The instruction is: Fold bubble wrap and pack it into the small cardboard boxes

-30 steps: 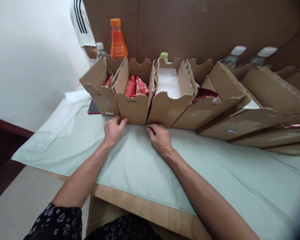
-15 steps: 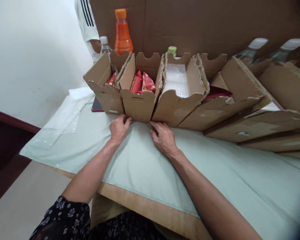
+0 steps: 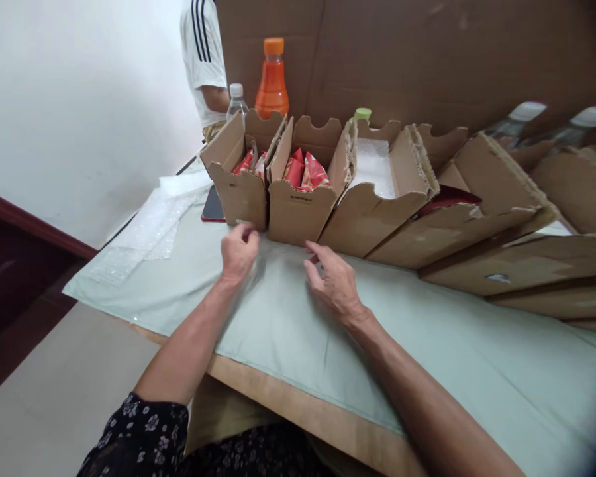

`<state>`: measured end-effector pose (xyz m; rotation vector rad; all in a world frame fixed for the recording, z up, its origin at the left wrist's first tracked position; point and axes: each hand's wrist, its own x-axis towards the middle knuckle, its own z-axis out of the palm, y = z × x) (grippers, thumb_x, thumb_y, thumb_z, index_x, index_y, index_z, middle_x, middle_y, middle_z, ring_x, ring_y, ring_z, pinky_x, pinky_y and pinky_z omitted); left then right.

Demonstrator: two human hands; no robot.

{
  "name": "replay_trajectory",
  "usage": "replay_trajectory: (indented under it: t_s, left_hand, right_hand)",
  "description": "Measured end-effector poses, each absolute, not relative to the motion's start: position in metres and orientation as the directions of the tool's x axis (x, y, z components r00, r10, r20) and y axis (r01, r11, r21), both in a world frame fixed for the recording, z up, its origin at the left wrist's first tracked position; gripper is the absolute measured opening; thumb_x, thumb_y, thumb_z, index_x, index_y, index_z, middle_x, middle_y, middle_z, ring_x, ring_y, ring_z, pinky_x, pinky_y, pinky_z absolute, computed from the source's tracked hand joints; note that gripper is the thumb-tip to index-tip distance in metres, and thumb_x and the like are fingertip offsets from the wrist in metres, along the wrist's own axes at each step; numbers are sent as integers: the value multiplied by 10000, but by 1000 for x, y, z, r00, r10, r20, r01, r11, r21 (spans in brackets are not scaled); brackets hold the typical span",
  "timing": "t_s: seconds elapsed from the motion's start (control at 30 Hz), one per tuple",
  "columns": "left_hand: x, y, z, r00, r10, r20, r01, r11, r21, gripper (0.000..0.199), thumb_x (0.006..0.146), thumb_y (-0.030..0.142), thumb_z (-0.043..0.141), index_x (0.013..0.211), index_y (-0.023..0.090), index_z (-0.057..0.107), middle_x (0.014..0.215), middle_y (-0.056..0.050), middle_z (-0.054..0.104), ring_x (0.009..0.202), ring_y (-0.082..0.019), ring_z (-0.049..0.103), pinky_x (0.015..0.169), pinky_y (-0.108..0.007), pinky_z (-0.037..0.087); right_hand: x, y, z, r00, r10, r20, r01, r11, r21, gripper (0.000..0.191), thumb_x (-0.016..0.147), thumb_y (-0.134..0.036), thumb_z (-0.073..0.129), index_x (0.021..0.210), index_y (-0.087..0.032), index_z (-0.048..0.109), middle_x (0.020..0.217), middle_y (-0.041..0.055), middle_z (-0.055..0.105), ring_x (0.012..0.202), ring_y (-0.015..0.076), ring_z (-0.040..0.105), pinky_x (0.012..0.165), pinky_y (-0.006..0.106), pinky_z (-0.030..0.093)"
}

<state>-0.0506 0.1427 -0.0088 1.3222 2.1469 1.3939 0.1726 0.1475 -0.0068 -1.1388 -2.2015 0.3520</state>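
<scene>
My left hand (image 3: 239,253) is near the foot of the leftmost cardboard box (image 3: 243,202), its fingers curled in with nothing visible in them. Just in front of the second cardboard box (image 3: 295,215) and the third cardboard box (image 3: 362,222) is my right hand (image 3: 334,281), thumb and fingers apart and holding nothing. Red snack packets (image 3: 305,171) stand in the second box; more red packets (image 3: 246,162) show in the leftmost one. Bubble wrap (image 3: 372,169) fills much of the third.
More boxes (image 3: 477,228) continue the row to the right. Behind it stand an orange bottle (image 3: 272,89), a clear bottle (image 3: 236,105) and white-capped bottles (image 3: 526,112). Bubble wrap sheets (image 3: 144,232) and a dark flat device (image 3: 213,207) lie left. A person's sleeve (image 3: 201,40) shows behind.
Both hands have drawn back slightly from the boxes' lower front edges. My left fingers have curled in more. The view has shifted, so the boxes appear further right and lower.
</scene>
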Motion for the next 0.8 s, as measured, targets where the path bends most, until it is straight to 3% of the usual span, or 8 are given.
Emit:
replay_trajectory:
  t_s: [0.13,0.2,0.27,0.37,0.5,0.63,0.8]
  left_hand:
    - [-97,147,-4,-709,661,246,449,154,880,396,898,245,449,1197,130,681,1018,-103,774,890,-203,745,793,-308,581]
    - [-114,149,-5,-740,632,230,428,178,886,408,870,216,430,1182,122,676,993,-102,762,858,-206,739,766,-316,582]
    - [-123,150,-8,-737,633,237,444,189,876,357,830,185,464,1092,135,701,1002,-107,758,919,-223,736,851,-345,586]
    - [-124,151,-15,-709,647,280,507,193,840,294,785,136,527,1000,178,723,1129,-124,746,1181,-270,676,1101,-413,499]
    - [-117,151,-25,-688,658,306,566,222,794,340,795,108,574,1082,218,719,1387,-147,640,1416,-327,512,1216,-512,382]
    - [-128,156,-23,-656,694,296,607,252,754,333,797,101,613,1094,206,721,1424,-176,592,1408,-379,497,1191,-554,389]
    - [-174,194,4,-562,770,302,680,223,698,239,800,96,622,1000,168,732,1238,-147,661,1286,-349,577,1201,-505,390]
  right_hand:
    - [115,139,45,-507,736,450,491,675,-551,621,984,-274,483,1599,-210,424,1241,75,743,896,176,698,884,328,569]
    - [86,147,68,-533,719,446,482,691,-538,708,954,-248,506,1642,-202,346,1216,67,749,899,182,695,848,317,561]
    - [67,156,77,-548,705,451,480,706,-520,671,945,-221,508,1607,-189,407,1143,55,765,903,187,696,831,310,548]
    - [58,162,63,-569,686,455,485,726,-488,424,975,-225,491,1368,-199,650,1084,55,780,955,202,707,870,320,531]
    - [70,155,14,-602,707,370,548,703,-453,295,953,-196,513,1121,-195,756,1130,100,778,1033,245,694,941,382,524]
    - [78,148,-21,-626,714,315,568,694,-443,248,924,-174,548,1012,-192,780,1178,120,772,1048,279,659,935,428,495]
    - [77,143,-26,-652,704,281,556,696,-454,235,951,-194,568,1028,-198,789,1244,115,753,1119,294,622,957,446,453]
